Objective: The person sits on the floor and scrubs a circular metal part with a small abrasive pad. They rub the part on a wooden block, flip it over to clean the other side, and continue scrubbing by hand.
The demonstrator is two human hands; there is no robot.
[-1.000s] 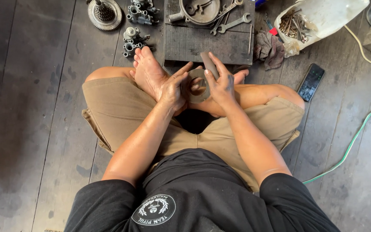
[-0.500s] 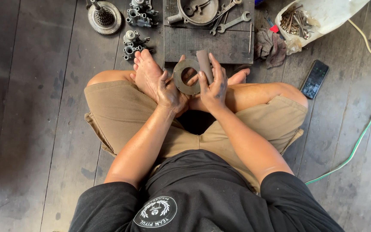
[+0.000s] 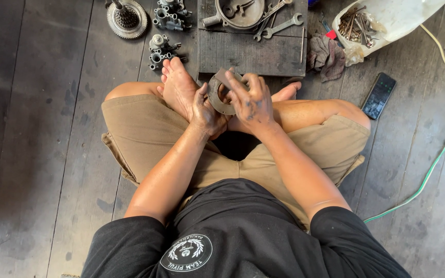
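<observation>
Left hand (image 3: 205, 114) grips a flat metal ring (image 3: 221, 93) by its edge, above the person's crossed bare feet. Right hand (image 3: 251, 103) closes over the ring's far side, fingers curled across it. Beyond lies a wooden board (image 3: 251, 54) with wrenches (image 3: 279, 25), on the dark plank floor (image 3: 37, 154).

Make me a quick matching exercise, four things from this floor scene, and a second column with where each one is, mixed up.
Things:
1. metal ring
2. phone
3. wrenches
4. rag

Places:
A. on the dark wooden board
B. held between both hands
C. on the floor planks beside the right knee
D. on the floor between the board and the white tub of screws

Pairs: 1-B, 2-C, 3-A, 4-D
</observation>
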